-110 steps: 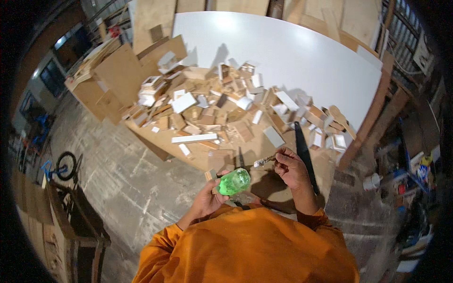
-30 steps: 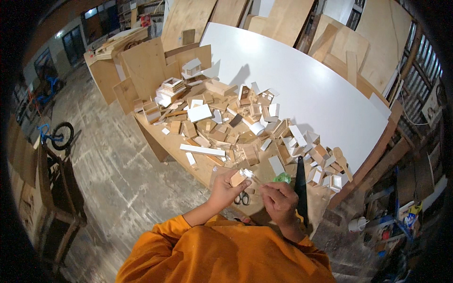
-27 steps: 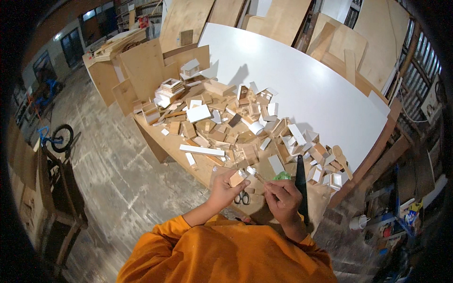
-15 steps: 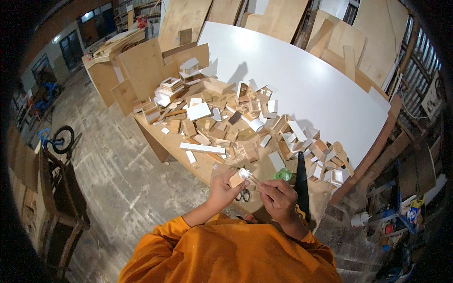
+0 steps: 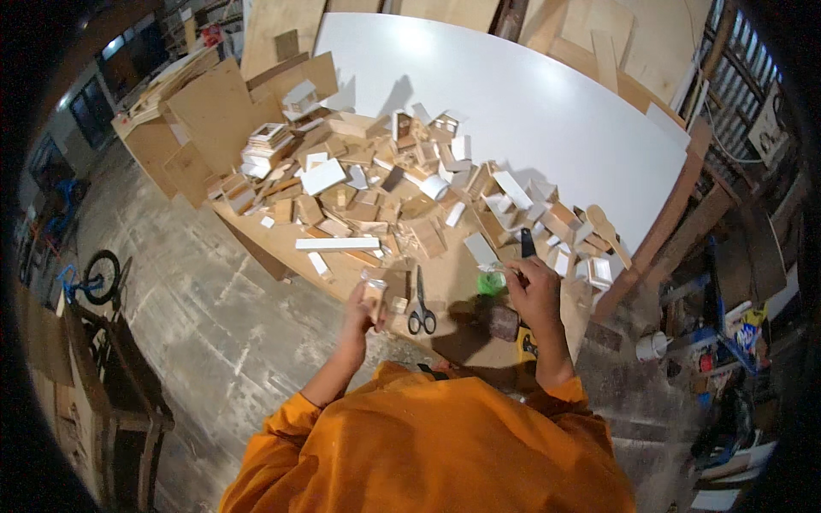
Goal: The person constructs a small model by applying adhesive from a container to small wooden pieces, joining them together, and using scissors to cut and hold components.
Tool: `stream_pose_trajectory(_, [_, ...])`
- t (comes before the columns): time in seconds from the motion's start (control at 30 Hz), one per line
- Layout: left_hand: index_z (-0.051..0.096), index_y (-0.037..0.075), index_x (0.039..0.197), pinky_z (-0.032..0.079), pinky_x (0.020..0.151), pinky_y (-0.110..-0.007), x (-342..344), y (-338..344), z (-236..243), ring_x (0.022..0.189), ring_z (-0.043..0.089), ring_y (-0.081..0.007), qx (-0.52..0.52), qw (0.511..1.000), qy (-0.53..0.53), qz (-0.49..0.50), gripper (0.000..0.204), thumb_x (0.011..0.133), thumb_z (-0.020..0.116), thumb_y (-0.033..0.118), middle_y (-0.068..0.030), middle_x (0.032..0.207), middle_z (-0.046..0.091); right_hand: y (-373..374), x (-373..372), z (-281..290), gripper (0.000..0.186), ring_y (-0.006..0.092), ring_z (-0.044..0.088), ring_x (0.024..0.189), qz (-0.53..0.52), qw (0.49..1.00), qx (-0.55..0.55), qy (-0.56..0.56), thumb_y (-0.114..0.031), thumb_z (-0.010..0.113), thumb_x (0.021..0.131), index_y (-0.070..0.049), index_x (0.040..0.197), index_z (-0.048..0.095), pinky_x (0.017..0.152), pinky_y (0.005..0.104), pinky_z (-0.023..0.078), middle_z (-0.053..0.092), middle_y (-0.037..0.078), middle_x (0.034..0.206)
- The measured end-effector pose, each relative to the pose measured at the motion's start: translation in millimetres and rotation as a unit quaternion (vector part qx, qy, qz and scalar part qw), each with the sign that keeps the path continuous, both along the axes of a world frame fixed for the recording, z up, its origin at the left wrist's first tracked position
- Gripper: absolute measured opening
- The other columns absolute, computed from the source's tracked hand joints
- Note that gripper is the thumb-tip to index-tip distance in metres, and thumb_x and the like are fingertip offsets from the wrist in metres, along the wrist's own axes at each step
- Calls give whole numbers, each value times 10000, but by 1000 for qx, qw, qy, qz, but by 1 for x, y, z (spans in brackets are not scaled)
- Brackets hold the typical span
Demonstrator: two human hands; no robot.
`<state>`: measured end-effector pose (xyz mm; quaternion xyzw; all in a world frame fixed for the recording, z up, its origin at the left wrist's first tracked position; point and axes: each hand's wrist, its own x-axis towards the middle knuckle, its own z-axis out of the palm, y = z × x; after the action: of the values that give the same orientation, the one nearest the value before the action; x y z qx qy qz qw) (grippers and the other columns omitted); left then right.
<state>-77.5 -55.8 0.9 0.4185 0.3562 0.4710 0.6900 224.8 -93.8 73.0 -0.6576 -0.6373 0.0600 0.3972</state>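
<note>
Hands now apart over bench edge.
L hand (image 5: pixel 361 309) pinches wood block (image 5: pixel 373 295); R hand (image 5: pixel 532 289) lifted, gripping prob. green tube (image 5: pixel 491 282) beside scissors (image 5: pixel 420 311).

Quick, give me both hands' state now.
Left hand: closed on a small wood block.
Right hand: fingers closed on a green bottle.

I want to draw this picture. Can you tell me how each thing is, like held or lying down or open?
Left hand: shut on small wood block.
Right hand: pinching something small, partly hidden.
Scissors: lying closed on the workbench.
Wood offcuts: heaped in a loose pile.
White board: lying flat.
</note>
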Motion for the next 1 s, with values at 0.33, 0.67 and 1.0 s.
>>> stream_pose_trajectory(0.33, [542, 49, 1207, 421, 806, -284, -13, -15, 0, 903, 519, -132, 63, 998, 5, 11, 316, 922, 519, 184, -21, 1030, 593, 26, 20, -62, 224, 314, 631, 910, -80, 967, -160, -184, -115, 717, 754, -25, 958, 693, 796, 404, 511, 635, 136, 963])
stream_pose_trajectory(0.67, [589, 37, 1227, 426, 909, -285, 8, -36, 0, 987, 561, -111, -34, 996, -85, 21, 339, 908, 652, 133, -15, 1077, 640, 5, -112, -21, 435, 135, 612, 949, 285, 896, -175, 293, -69, 752, 784, 12, 1181, 591, 792, 267, 526, 635, 106, 1140])
stream_pose_trajectory(1.0, [576, 34, 1280, 474, 865, -268, -18, -42, -34, 1008, 588, -111, -6, 993, 62, 103, 427, 872, 688, 93, -70, 1182, 635, 48, -96, -74, 266, 168, 661, 824, 192, 876, -215, 387, -129, 648, 889, 25, 1104, 624, 753, 285, 538, 648, 85, 920])
